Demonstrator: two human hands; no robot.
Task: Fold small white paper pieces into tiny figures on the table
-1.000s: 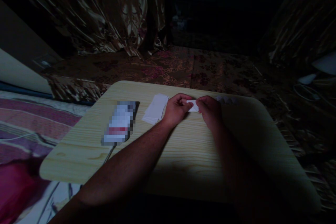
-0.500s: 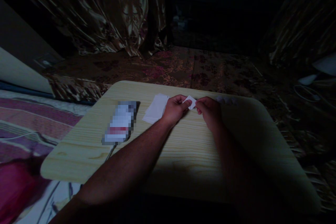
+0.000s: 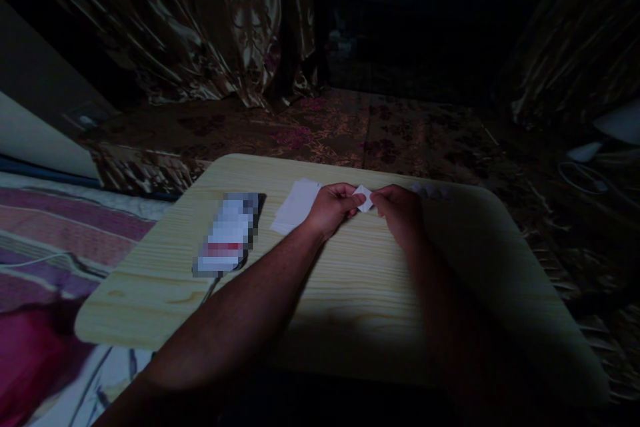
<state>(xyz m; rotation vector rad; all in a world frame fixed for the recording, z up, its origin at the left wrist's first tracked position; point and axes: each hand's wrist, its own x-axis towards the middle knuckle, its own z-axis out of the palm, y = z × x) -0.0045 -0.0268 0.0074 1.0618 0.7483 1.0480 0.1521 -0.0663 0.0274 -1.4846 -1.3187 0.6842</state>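
Observation:
Between my hands is a small folded piece of white paper [image 3: 363, 198], diamond-shaped, held over the far part of the wooden table [image 3: 360, 280]. My left hand [image 3: 334, 208] pinches its left side, with the thumb lying across the front. At its right corner, my right hand [image 3: 398, 208] is closed with thumb and finger on the paper. A few white paper sheets [image 3: 296, 205] lie on the table just left of my left hand. Beyond my right hand sit several small pale folded pieces [image 3: 430, 191], dim in the shadow.
A phone [image 3: 227, 233], blurred out, lies on the left of the table with a cable [image 3: 210, 290] running toward me. A striped bedspread [image 3: 60, 227] is at the left. Patterned curtains [image 3: 250, 20] hang behind. At the far right is a white cord [image 3: 583, 177].
The folded paper has turned slightly and dropped a little, its diamond shape now facing me more squarely. Both hands keep hold of it; the other things have stayed put.

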